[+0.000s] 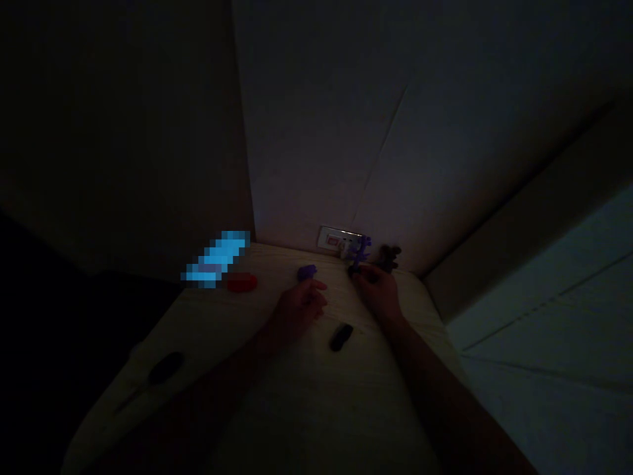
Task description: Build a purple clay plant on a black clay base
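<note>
The light is very dim. My right hand (382, 290) is at the back of the wooden table, its fingers closed around the dark base of an upright purple branched figure (361, 249). Just behind that hand stands a darker, brownish branched piece (390, 256). My left hand (301, 305) is over the table with its fingers loosely apart and nothing visible in them. A small purple piece (307, 272) lies just beyond its fingertips; whether they touch is hard to make out. Between my forearms lies a small black oblong object (341, 337).
A red oval object (242, 283) lies at the left, beside a bright blurred-out rectangle (217, 258). A dark oval item with a thin handle-like part (166, 367) rests near the left edge. A wall socket with a switch (333, 240) sits just above the tabletop (316, 409).
</note>
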A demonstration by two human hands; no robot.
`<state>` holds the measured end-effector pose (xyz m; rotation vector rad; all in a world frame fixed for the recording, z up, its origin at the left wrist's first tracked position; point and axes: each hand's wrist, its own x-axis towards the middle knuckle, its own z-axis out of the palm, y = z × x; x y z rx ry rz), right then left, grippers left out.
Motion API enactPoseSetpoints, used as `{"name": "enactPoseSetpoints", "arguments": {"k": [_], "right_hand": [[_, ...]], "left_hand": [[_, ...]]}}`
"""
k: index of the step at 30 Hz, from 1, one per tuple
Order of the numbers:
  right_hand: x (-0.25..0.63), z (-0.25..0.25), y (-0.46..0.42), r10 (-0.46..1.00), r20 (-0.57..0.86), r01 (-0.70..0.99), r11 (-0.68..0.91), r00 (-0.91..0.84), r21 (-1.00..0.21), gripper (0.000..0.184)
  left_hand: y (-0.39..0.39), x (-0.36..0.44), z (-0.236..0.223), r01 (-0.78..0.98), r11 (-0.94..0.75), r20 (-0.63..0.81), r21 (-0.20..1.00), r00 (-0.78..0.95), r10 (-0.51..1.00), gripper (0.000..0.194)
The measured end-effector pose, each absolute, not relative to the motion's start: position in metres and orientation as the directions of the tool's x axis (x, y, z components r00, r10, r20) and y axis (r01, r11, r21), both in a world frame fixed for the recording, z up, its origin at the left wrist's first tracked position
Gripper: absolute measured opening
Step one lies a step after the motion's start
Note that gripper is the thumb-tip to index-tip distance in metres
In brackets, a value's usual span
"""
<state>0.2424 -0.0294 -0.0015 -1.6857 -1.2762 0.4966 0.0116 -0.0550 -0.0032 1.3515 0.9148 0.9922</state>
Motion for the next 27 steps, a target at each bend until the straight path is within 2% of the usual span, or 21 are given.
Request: {"name": "enactPoseSetpoints", "arguments": {"k": [15,25,27], "right_hand": [[0.2435,-0.0040,-0.0283,0.906,0.205,0.567,-0.046,0.370,-0.822,0.043],[0.2435,-0.0041,-0.0285,0.893,0.217,0.526,-0.026,0.394,-0.850,0.048],[0.2441,-0.0050,-0.0294,0.881,0.233,0.502,-0.006,0.413,-0.865,0.047]], "left_hand": [[-0.0580,0.0103,0.0003,-0.010,-0.012,0.015,1.000,0.338,0.941,0.028],[-0.0594,0.0111,-0.0026,-0.020,-0.027,0.032,0.999,0.334,0.942,0.027],[-0.0635,0.0105,-0.0014,0.008,-0.076,0.070,0.997,0.301,0.951,0.024]]}}
